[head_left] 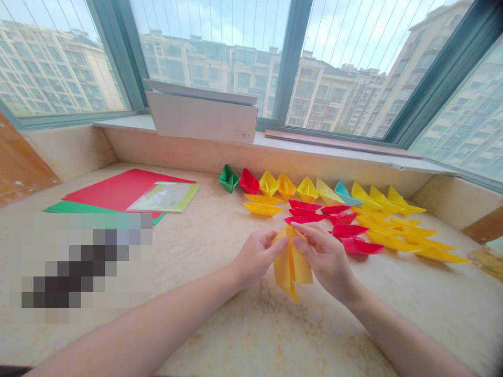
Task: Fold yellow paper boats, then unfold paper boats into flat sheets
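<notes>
Between my two hands, above the stone-patterned counter, is a partly folded sheet of yellow paper (293, 267) with its flaps hanging down. My left hand (259, 254) pinches its left side, thumb on the near face. On the right side, my right hand (326, 254) grips it with the thumb in front and the fingers along the upper edge. Just beyond my hands lie red paper boats (304, 209) and a yellow paper boat (262, 205). The fingertips behind the paper are partly hidden.
Along the back stands a row of paper boats, including a green boat (228, 179) and a blue boat (346, 193). More yellow boats (401, 233) sit at right. Red sheets (118, 191) and a plastic packet (167, 197) lie left. A white box (202, 116) rests on the sill.
</notes>
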Motion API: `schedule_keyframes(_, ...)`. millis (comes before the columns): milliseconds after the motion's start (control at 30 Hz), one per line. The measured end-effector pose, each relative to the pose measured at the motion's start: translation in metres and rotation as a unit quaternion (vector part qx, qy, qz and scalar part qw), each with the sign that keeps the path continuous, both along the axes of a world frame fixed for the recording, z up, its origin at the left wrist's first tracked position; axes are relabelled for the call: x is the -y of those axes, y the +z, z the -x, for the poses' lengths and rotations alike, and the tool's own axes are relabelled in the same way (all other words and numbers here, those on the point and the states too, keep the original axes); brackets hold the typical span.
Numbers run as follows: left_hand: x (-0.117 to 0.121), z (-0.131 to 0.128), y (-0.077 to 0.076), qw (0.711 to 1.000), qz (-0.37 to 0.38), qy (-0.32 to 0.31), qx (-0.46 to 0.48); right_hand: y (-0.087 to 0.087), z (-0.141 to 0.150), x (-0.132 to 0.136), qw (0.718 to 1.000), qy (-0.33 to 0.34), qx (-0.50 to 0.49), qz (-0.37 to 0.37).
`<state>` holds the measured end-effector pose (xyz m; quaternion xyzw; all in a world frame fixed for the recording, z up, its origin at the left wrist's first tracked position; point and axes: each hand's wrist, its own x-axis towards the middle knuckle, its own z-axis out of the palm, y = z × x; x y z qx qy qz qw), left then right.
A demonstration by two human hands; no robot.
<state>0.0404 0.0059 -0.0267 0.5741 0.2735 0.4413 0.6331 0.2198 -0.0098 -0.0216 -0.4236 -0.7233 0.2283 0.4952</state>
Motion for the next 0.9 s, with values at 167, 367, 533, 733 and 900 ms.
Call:
schedule_keyframes(167,0.0010,-0.0002,-0.0011,1.000,-0.020,0.004,-0.018,-0.0015,0.0012,0.0012,1.000,0.016,0.004,-0.008)
schedule_keyframes(367,0.0035,0.0008,-0.0009,0.999,-0.040,0.007,-0.010,0.0019,0.0023,0.0021,0.999,0.013,0.030,-0.039)
schedule_keyframes(533,0.0049,0.0029,-0.0015,0.991,-0.106,0.050,-0.062,0.0025,0.0023,0.0028,0.995,0.016,0.056,-0.077)
schedule_keyframes(733,0.0078,0.0037,0.0005,0.990,-0.116,0.053,-0.067,0.0050,0.0036,0.0052,0.992,0.018,0.076,-0.096)
schedule_keyframes(900,0.0089,0.0037,0.0013,0.992,-0.109,0.048,-0.049,0.0038,0.0034,0.0046,0.991,0.033,0.083,-0.103)
